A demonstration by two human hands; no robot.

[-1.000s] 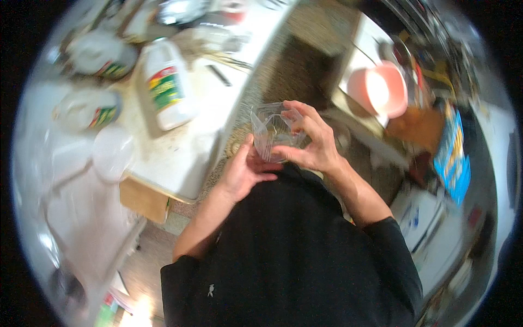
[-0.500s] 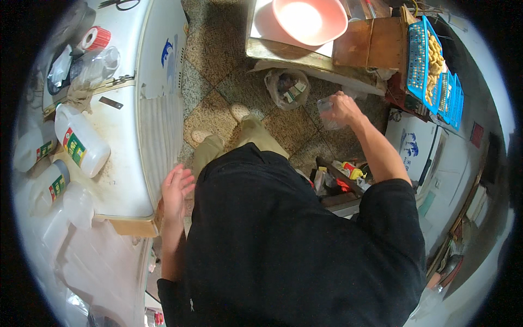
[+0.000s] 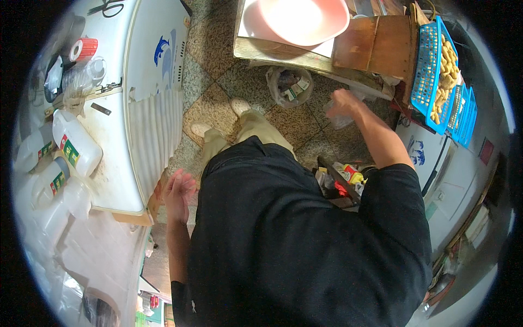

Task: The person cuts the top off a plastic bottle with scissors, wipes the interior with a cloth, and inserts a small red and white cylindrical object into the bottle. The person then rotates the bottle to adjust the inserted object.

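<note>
My right hand [image 3: 346, 102] is closed at the top of a clear, see-through plastic item [image 3: 340, 119], held above the tiled floor. I cannot make out whether this is a cup or a bag. Left of it on the floor stands a clear plastic waste bag [image 3: 289, 87] with dark and whitish scraps inside. My left hand [image 3: 180, 189] hangs beside my hip with loosely spread fingers and nothing in it, near the corner of a white chest freezer [image 3: 117, 158].
A pink basin [image 3: 310, 32] sits on a table [image 3: 283, 52] ahead, beside a brown wooden box [image 3: 373, 46]. Blue baskets [image 3: 427, 76], one full of peanuts [image 3: 445, 73], stand at right. Packages [image 3: 348, 175] lie by my right hip. Plastic jugs [image 3: 79, 143] and scissors [image 3: 111, 8] rest on the freezer.
My right hand stays closed on the clear plastic item, which has shifted slightly right and down. My left hand has moved a little. The whole view has turned slightly.
</note>
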